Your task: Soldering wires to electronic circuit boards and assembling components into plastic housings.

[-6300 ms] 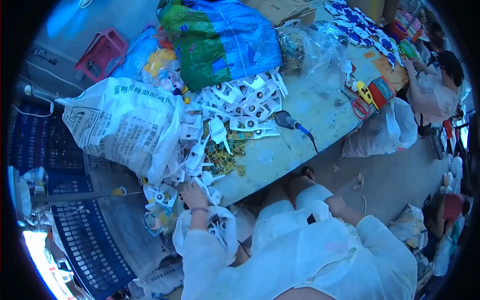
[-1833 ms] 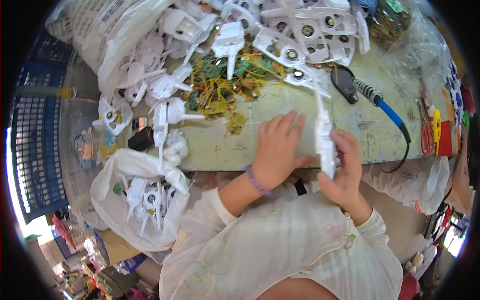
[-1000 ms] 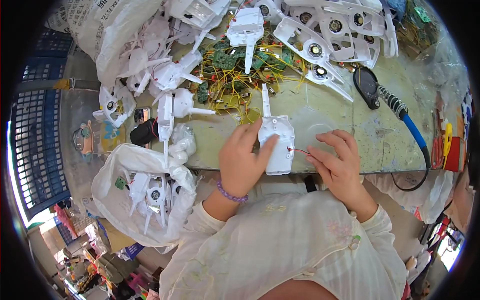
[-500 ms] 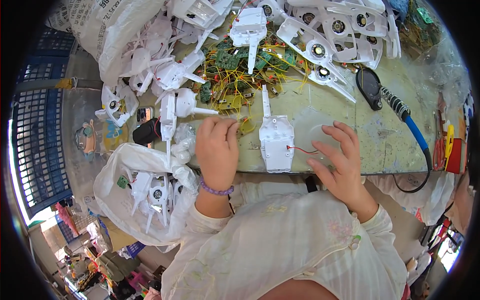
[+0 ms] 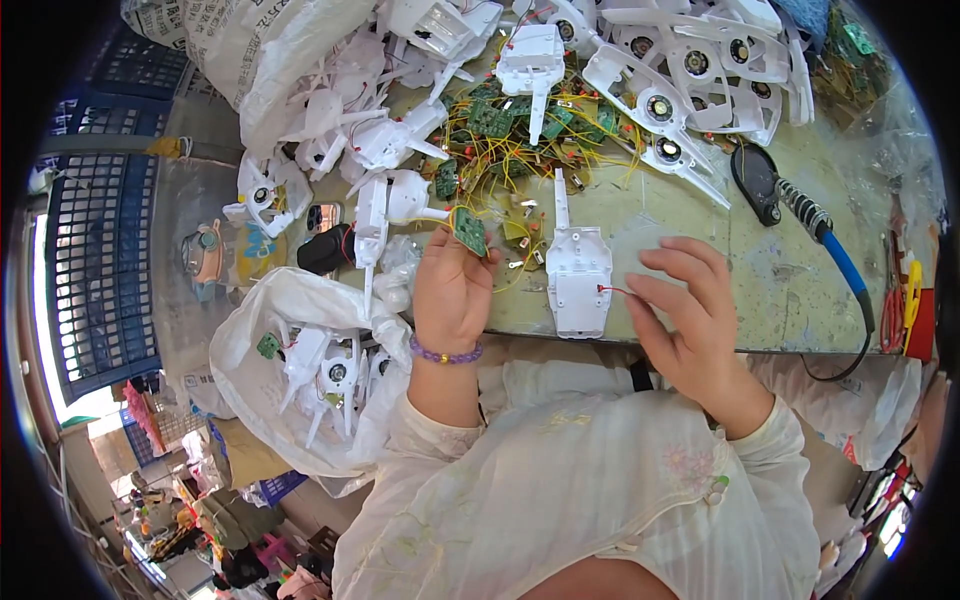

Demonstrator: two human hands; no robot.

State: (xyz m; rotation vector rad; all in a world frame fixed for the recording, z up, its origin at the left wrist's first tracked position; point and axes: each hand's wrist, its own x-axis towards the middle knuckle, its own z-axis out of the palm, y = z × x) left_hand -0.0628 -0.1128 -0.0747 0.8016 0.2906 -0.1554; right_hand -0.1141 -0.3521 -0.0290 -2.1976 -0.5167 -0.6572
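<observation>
1. Gently hold the board (image 5: 470,231) by its edges, pinched in the left hand (image 5: 456,290).
2. Apart from it, poise the right hand (image 5: 692,315), fingers loosely curled, by the red wire (image 5: 613,290), without tugging; cannot tell whether gripping or merely near.
3. Leave the shell (image 5: 580,270) flat on the table (image 5: 765,305), between both hands, near the front edge.
4. Lift clear of the heap (image 5: 510,125) beyond, with yellow wires (image 5: 596,157) likely to snag.
5. Steer wide of the iron (image 5: 842,266), at right.

Greenish counter (image 5: 770,292), white housing (image 5: 580,272) flat near its front edge, tangle of wired green circuit boards (image 5: 490,120) behind, piled white shells (image 5: 388,146) to the left, disc-fitted white frames (image 5: 694,62) farther back, blue-handled tool (image 5: 842,262) at right.
</observation>
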